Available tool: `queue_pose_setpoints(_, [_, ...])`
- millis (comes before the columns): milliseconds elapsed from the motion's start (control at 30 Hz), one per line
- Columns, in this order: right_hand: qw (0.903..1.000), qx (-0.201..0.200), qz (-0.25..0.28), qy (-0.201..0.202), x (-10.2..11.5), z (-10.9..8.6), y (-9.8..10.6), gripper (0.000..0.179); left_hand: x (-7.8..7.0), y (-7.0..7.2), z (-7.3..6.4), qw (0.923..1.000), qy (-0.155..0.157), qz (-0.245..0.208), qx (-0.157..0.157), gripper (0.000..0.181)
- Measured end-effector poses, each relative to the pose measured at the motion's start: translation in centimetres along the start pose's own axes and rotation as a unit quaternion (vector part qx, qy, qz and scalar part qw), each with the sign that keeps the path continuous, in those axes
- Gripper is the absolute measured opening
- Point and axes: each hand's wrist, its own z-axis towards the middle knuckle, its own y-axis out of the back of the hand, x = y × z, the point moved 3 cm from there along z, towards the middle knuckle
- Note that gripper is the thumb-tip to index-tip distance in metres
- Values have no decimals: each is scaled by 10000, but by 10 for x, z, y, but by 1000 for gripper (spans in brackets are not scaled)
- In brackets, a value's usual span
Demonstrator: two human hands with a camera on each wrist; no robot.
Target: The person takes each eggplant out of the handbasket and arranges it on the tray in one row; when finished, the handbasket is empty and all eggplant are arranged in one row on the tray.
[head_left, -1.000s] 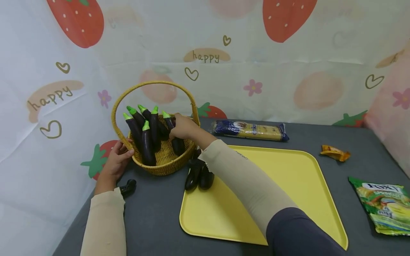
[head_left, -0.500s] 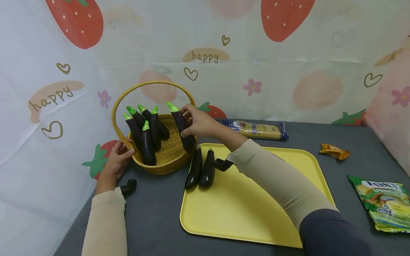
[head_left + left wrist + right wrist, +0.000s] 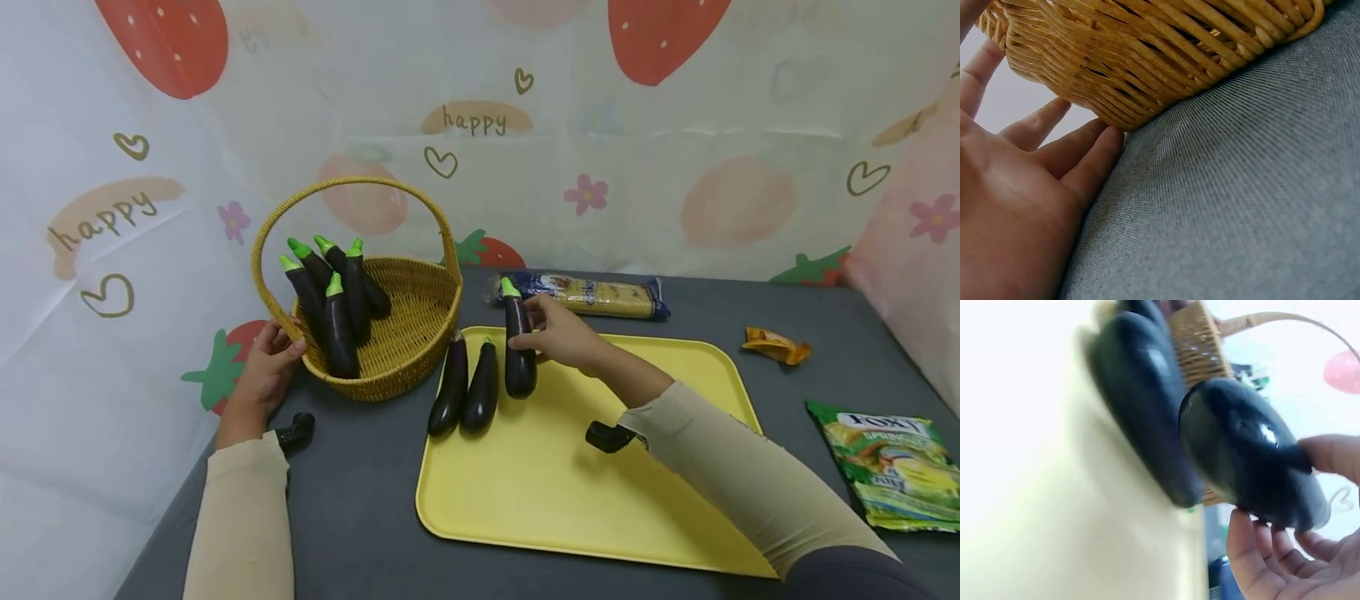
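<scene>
My right hand grips an eggplant with a green stem, holding it stem up above the yellow tray. In the right wrist view this eggplant sits between the thumb and fingers. Two more eggplants, one at the tray's edge and one beside it, lie at its left end. My left hand holds the left side of a wicker basket, fingertips against the weave in the left wrist view. Several eggplants lean inside the basket's left half.
Behind the tray lies a long blue-and-yellow packet. To the right are a small orange wrapper and a green Foxy bag on the dark grey tabletop. A printed curtain stands behind. Black wrist cameras jut from the sleeves.
My right hand has lifted an eggplant out of the basket and carried it right, over the tray. My left hand has stayed on the basket.
</scene>
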Motion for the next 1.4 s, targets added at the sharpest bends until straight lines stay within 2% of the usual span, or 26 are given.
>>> queue_pose_setpoints(100, [9991,-122,113,-395,-23,-6,-3,66,-1,-1,3,10000,-51,27,8,24])
queue_pose_setpoints(267, [9964,-229,-390,-713,-44,-9,-15,66,-2,-2,3,9998,-28,121,-146,24])
queue_pose_setpoints(367, [9945,-317,-639,-772,-47,-8,-20,65,0,-3,2,9997,30,149,-203,24])
queue_pose_setpoints(500, [9933,-286,-715,-862,-46,-9,-25,64,2,-4,1,9997,93,161,-176,24])
queue_pose_setpoints(733, [9906,-196,-996,-912,-43,-11,-29,71,3,-4,-2,9998,29,105,-172,24])
queue_pose_setpoints(833, [9921,-151,-892,-868,-41,-12,-26,72,3,-3,0,9998,86,107,-151,25])
queue_pose_setpoints(933, [9964,-220,-526,-634,-32,-12,-21,66,2,-3,1,9998,126,118,-141,25])
queue_pose_setpoints(1000, [9984,-272,-368,-330,-21,-8,-19,63,1,-3,0,9997,142,124,-163,25])
queue_pose_setpoints(1100, [9985,-252,-441,210,1,4,-23,58,-1,-2,0,9995,181,156,-219,24])
queue_pose_setpoints(1200, [9961,-72,-589,650,24,24,-37,55,-2,-3,-1,9993,237,174,-219,24])
queue_pose_setpoints(1300, [9929,129,-725,935,47,43,-58,55,-3,-5,-2,9991,265,276,-173,23])
queue_pose_setpoints(1400, [9883,148,-1018,1126,69,63,-82,55,-2,-6,0,9992,198,320,-154,22])
